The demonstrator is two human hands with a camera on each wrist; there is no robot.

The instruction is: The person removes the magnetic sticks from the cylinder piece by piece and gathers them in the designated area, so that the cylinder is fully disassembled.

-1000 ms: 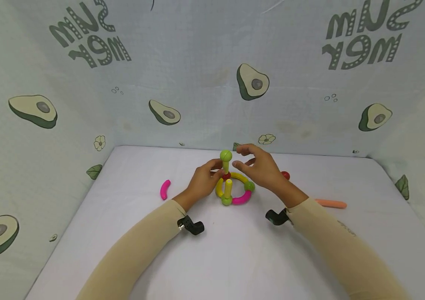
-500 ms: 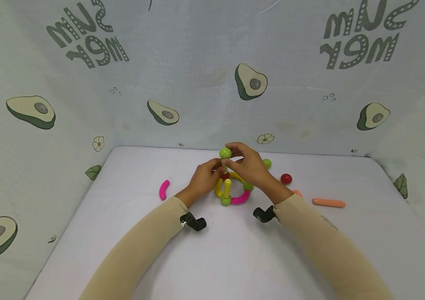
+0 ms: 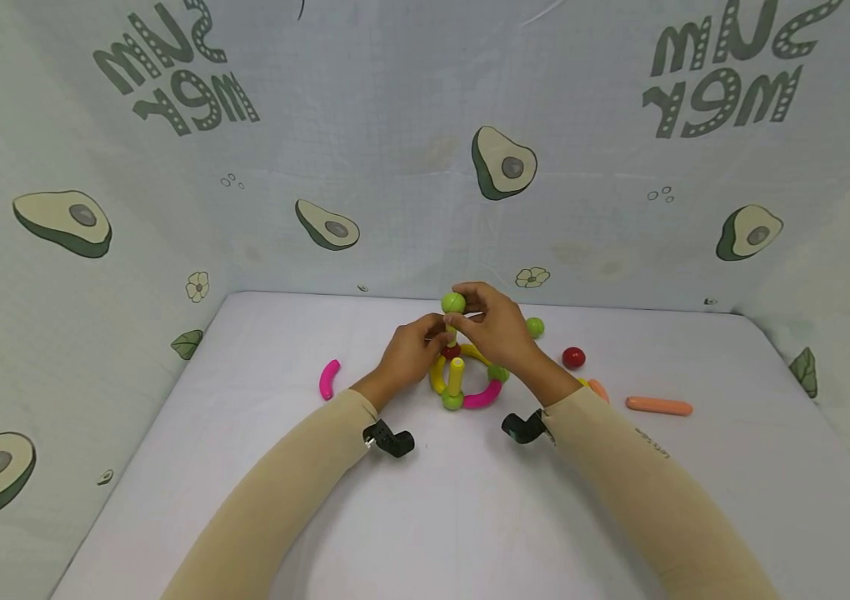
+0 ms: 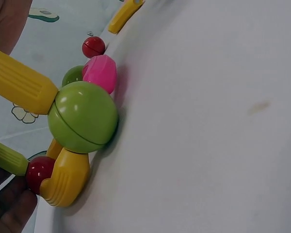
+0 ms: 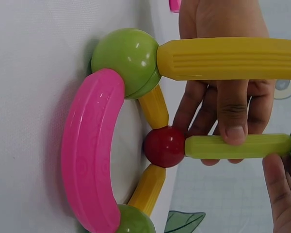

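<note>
A ring of curved sticks and balls lies on the white table in the head view, including a pink curved stick [image 5: 87, 150] and yellow ones. From its front green ball [image 4: 82, 116] rises a yellow stick [image 3: 457, 377]. At its back, a light-green stick [image 5: 208, 147] stands upright on a red ball [image 5: 165, 146], topped by a green ball [image 3: 453, 302]. My left hand [image 3: 410, 352] pinches the light-green stick, its thumb across it. My right hand [image 3: 500, 329] holds the top ball, fingers behind it and thumb at the stick's upper end; its grip is partly hidden.
Left of the ring lies a loose pink curved stick [image 3: 329, 379]. To the right are a green ball [image 3: 535, 327], a red ball [image 3: 573, 357], an orange curved stick [image 3: 599, 390] and a straight orange stick [image 3: 659, 406]. A patterned cloth [image 3: 410, 208] hangs behind the table.
My right hand has moved left from beside the ring and taken hold of the top green ball. Loose pieces behind my right arm have come into view. My left hand keeps its pinch.
</note>
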